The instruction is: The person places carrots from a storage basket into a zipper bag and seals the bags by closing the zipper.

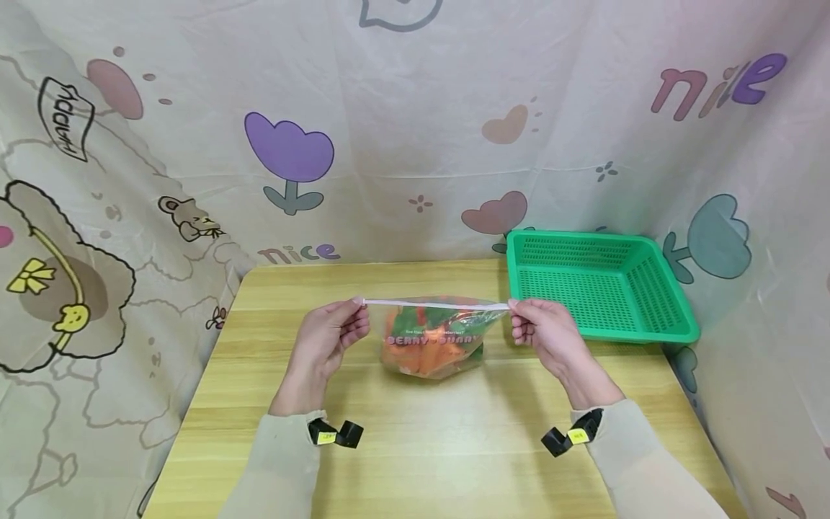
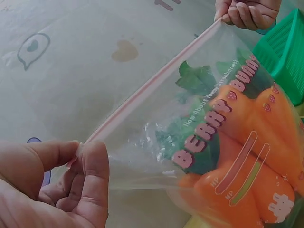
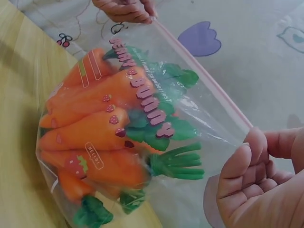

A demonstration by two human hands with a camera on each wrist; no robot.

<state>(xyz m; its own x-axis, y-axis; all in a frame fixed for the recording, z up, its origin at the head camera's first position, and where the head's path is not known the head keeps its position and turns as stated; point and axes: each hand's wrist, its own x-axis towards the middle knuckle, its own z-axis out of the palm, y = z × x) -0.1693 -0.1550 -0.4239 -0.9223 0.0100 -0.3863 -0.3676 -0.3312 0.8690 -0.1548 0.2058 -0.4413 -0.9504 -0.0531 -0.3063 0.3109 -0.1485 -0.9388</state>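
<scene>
A clear zip-lock bag (image 1: 433, 344) printed with "BERRY BUNNY" hangs between my two hands, its pink zip edge stretched straight across the top. My left hand (image 1: 329, 335) pinches one top corner between thumb and index finger. At the opposite corner, my right hand (image 1: 551, 335) pinches the zip edge the same way. Several orange carrots (image 3: 83, 135) with green tops (image 3: 178, 160) fill the lower part of the bag. The bag's bottom is close over the wooden table, and the zip strip (image 2: 152, 80) looks pressed together along its length.
A green plastic basket (image 1: 674, 303) with slotted walls stands at the table's back right, just beyond my right hand. The light wooden table (image 1: 428, 461) meets a printed cloth backdrop (image 1: 402, 122) behind and at both sides.
</scene>
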